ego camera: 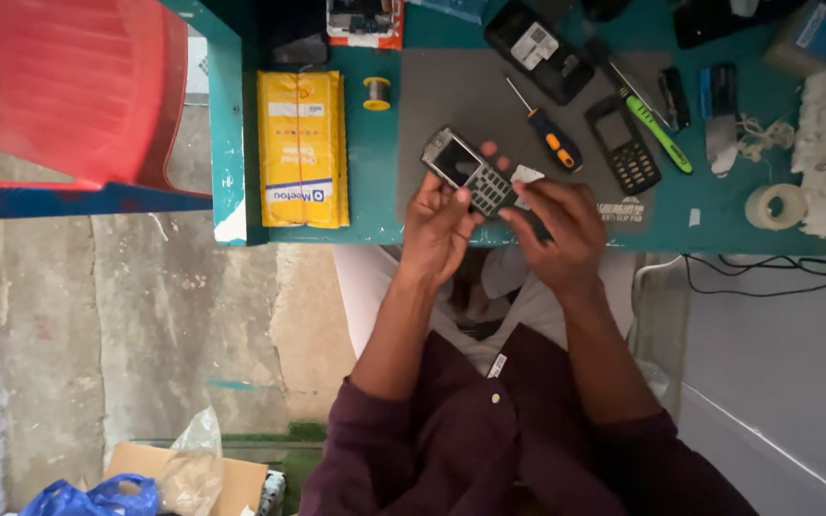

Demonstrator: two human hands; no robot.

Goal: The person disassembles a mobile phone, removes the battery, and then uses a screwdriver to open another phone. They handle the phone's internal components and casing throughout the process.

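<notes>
The left hand [439, 222] is clamped on a small keypad phone [468, 172] — which juts toward eleven o'clock from its fingers, over the grey mat [451, 96] — while the right hand [556, 225], at three o'clock of it, pinches its lower end with fingers together.

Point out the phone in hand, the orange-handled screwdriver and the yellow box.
keypad phone [470, 172], head view, on its keypad just below the screen.
orange-handled screwdriver [554, 139], head view, on the handle.
yellow box [303, 148], head view, middle of its top face.
</notes>
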